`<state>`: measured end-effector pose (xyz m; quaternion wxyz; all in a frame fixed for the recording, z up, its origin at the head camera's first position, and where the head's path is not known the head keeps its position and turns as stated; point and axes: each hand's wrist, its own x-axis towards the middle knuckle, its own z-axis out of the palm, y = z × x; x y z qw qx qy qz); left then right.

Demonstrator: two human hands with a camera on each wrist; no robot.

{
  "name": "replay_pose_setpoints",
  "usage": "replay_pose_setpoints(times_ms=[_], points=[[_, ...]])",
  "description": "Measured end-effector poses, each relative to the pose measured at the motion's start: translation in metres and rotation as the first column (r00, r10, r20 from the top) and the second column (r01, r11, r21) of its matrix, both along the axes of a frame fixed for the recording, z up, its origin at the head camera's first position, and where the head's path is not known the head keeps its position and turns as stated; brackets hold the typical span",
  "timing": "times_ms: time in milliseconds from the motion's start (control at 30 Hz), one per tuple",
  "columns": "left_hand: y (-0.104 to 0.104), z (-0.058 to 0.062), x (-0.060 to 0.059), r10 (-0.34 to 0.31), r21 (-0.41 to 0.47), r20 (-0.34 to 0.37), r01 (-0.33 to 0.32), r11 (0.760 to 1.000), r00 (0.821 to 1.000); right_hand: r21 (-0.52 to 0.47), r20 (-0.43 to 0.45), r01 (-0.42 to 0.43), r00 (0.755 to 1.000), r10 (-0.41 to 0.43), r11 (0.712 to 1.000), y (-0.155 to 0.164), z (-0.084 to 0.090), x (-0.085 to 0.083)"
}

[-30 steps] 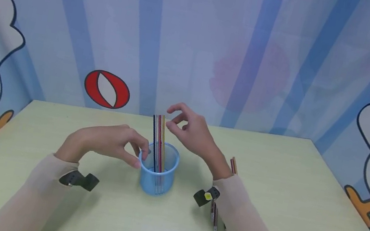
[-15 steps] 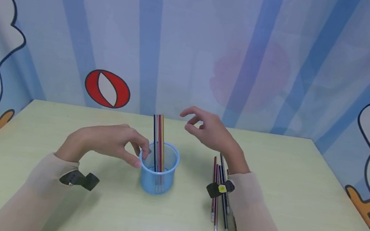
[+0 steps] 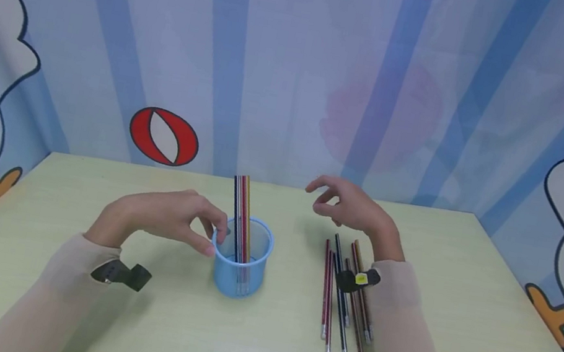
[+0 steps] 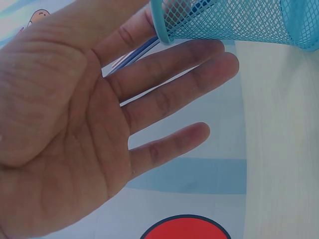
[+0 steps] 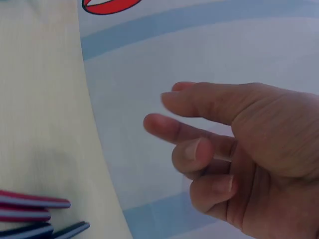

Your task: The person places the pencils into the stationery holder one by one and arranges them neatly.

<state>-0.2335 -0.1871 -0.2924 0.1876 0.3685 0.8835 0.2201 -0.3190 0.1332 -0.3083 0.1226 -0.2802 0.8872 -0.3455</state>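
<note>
A blue mesh cup (image 3: 239, 277) stands mid-table with several striped pencils (image 3: 241, 213) upright in it. My left hand (image 3: 209, 237) pinches the cup's left rim between thumb and index finger. In the left wrist view the cup (image 4: 239, 20) lies against the fingers of my left hand (image 4: 164, 99), and the other fingers are straight. My right hand (image 3: 327, 201) hovers above the table to the right of the cup, fingers loosely curled, holding nothing. Just below its wrist several loose pencils (image 3: 345, 300) lie on the table. The right wrist view shows the empty right hand (image 5: 199, 144) and the pencil ends (image 5: 30, 211).
The pale green table (image 3: 458, 333) is closed in by a blue-striped cartoon backdrop (image 3: 301, 66) at the back and on both sides. A black wrist camera mount (image 3: 120, 273) sits on the left sleeve.
My right hand has moved right, away from the pencils in the cup, to above the loose pencils, which now show fully. The left hand and cup have not moved.
</note>
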Motion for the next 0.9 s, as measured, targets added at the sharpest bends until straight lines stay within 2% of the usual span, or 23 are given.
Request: replay_pose_setpoints(times_ms=[200, 333, 500, 733, 900], points=[[0.0, -0.003, 0.0, -0.009, 0.009, 0.013, 0.009, 1.0, 1.0, 0.127, 0.06, 0.003, 0.998, -0.01, 0.992, 0.01, -0.013, -0.004], [0.0, -0.003, 0.0, -0.011, 0.008, 0.011, 0.011, 1.0, 1.0, 0.227, 0.125, 0.009, 0.991, -0.039, 0.974, 0.013, -0.02, -0.005], [0.0, -0.001, 0.0, -0.011, 0.006, 0.007, 0.011, 1.0, 1.0, 0.325, 0.15, 0.043, 0.984, -0.097, 0.945, 0.016, -0.026, -0.007], [-0.001, -0.002, -0.001, -0.01, 0.013, 0.01, 0.01, 1.0, 1.0, 0.375, 0.21, 0.06, 0.966, -0.148, 0.925, 0.012, -0.033, -0.004], [-0.002, -0.002, 0.0, -0.014, 0.016, 0.003, 0.014, 1.0, 1.0, 0.403, 0.172, 0.078, 0.972, -0.16, 0.912, 0.003, -0.036, -0.002]])
